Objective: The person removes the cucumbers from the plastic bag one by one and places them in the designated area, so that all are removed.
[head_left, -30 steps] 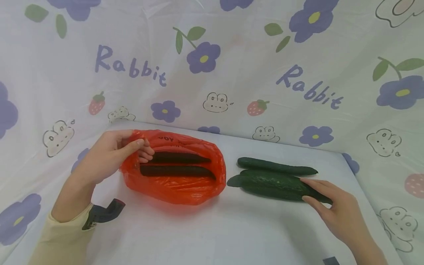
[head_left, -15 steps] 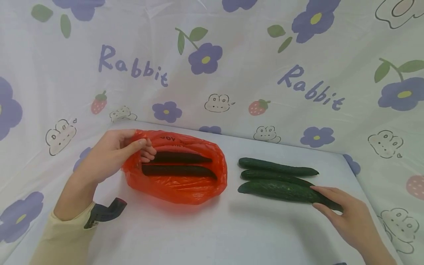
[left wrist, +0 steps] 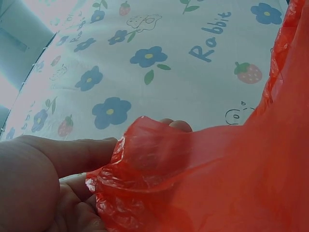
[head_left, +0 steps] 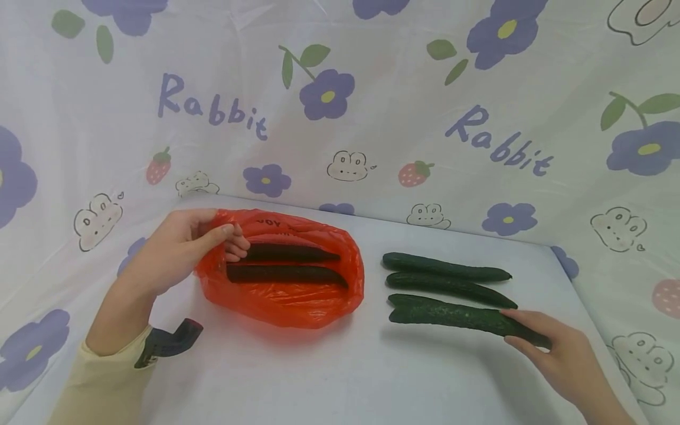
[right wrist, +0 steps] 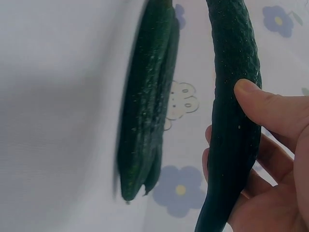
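My left hand (head_left: 199,239) grips the left rim of a red plastic bag (head_left: 297,310), whose mouth faces me. Two long dark vegetables shaped like cucumbers (head_left: 289,274) lie inside, their left ends hidden by hand and bag. In the left wrist view, thin red film (left wrist: 217,179) covers some of the fingers. To the right, my right hand (head_left: 558,348) pinches one end of a bumpy green cucumber (right wrist: 236,101) between thumb and fingers, above its shadow. Behind it, another cucumber's tip (head_left: 395,298) shows, mostly covered. Farther back lie two cucumbers (head_left: 446,267), side by side.
The white tabletop (head_left: 319,378) reaches back to a hanging cloth (head_left: 382,130) printed with flowers, rabbits and strawberries. A dark strap (head_left: 167,343) sits at my left wrist, over a pale yellow sleeve (head_left: 106,378).
My right hand has moved right and slightly toward me with its cucumber, uncovering more of the cucumbers behind. The left hand and the bag stay almost still.
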`<action>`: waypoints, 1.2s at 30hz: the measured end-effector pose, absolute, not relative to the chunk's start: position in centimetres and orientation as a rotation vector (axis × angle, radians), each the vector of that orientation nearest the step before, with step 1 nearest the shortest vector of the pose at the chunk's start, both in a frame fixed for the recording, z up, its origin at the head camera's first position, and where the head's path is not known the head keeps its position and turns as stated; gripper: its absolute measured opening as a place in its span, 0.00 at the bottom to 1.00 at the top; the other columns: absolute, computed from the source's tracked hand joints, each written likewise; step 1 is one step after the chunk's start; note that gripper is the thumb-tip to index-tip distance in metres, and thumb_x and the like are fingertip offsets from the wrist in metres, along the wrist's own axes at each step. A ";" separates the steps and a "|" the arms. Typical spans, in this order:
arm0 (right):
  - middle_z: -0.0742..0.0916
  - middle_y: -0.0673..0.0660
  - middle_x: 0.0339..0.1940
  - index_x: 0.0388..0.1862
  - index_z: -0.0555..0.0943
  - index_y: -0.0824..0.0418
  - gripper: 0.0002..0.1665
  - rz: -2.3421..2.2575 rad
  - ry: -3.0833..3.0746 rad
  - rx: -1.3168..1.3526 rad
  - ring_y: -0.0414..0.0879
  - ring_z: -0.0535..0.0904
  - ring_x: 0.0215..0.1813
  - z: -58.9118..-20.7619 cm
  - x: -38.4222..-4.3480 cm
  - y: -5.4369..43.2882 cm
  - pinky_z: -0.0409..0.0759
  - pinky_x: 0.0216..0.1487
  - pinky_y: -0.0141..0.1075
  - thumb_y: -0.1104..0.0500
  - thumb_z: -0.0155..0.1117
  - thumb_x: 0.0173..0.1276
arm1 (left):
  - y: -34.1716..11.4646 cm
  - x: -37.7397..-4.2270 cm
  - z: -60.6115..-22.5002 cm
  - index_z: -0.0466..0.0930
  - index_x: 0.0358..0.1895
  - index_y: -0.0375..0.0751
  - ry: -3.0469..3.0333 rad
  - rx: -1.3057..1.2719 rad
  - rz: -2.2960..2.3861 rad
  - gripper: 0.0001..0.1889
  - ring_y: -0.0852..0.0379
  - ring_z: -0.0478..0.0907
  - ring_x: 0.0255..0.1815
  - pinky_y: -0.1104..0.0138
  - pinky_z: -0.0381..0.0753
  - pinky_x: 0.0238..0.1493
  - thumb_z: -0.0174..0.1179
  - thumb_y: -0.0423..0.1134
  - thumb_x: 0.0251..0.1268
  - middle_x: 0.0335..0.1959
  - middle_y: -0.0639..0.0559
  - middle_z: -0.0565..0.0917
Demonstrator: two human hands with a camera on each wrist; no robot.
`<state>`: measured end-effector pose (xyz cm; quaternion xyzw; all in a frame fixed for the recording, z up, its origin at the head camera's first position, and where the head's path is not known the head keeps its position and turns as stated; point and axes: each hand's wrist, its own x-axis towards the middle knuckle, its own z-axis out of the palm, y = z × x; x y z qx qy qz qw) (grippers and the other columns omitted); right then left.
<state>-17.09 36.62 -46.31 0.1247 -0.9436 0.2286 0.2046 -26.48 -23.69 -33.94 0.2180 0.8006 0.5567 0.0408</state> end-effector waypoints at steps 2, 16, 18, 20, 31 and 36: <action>0.92 0.53 0.54 0.61 0.91 0.44 0.32 0.630 -2.635 0.350 0.17 0.74 0.59 -46.7 -17.1 36.8 0.61 0.59 0.09 0.62 0.88 0.57 | -23.7 -26.5 -34.0 0.84 0.55 0.27 2.454 0.665 1.703 0.12 0.46 0.91 0.45 0.62 0.90 0.50 0.59 0.34 0.85 0.45 0.37 0.90; 0.92 0.55 0.55 0.59 0.91 0.48 0.32 0.614 -2.686 0.324 0.56 0.87 0.57 -48.9 -17.4 37.1 0.58 0.59 0.09 0.62 0.89 0.55 | -23.7 -26.6 -34.0 0.83 0.55 0.27 2.456 0.667 1.708 0.11 0.46 0.91 0.45 0.62 0.90 0.51 0.59 0.34 0.85 0.45 0.37 0.89; 0.92 0.56 0.55 0.59 0.91 0.50 0.31 0.611 -2.694 0.330 0.64 0.86 0.57 -49.2 -17.4 37.1 0.57 0.60 0.09 0.62 0.89 0.55 | -23.7 -26.6 -34.1 0.84 0.55 0.28 2.457 0.661 1.706 0.11 0.46 0.91 0.45 0.62 0.90 0.51 0.59 0.34 0.85 0.45 0.37 0.89; 0.92 0.56 0.55 0.59 0.91 0.50 0.30 0.603 -2.709 0.330 0.66 0.86 0.57 -49.4 -17.5 37.1 0.57 0.59 0.09 0.62 0.89 0.56 | -23.7 -26.6 -34.2 0.84 0.56 0.28 2.454 0.657 1.706 0.11 0.46 0.91 0.45 0.62 0.90 0.51 0.59 0.34 0.85 0.45 0.37 0.90; 0.92 0.57 0.55 0.60 0.91 0.50 0.29 0.592 -2.785 0.301 0.66 0.87 0.60 -50.0 -17.9 37.3 0.83 0.58 0.44 0.59 0.88 0.58 | -23.8 -26.6 -34.2 0.84 0.55 0.27 2.454 0.655 1.710 0.11 0.46 0.91 0.45 0.62 0.90 0.51 0.59 0.34 0.85 0.45 0.37 0.89; 0.92 0.58 0.56 0.61 0.90 0.51 0.29 0.590 -2.798 0.308 0.65 0.87 0.60 -50.3 -18.0 37.4 0.83 0.57 0.54 0.59 0.88 0.58 | -23.8 -26.5 -34.1 0.83 0.55 0.27 2.448 0.678 1.712 0.11 0.46 0.91 0.46 0.63 0.90 0.51 0.59 0.33 0.85 0.45 0.37 0.90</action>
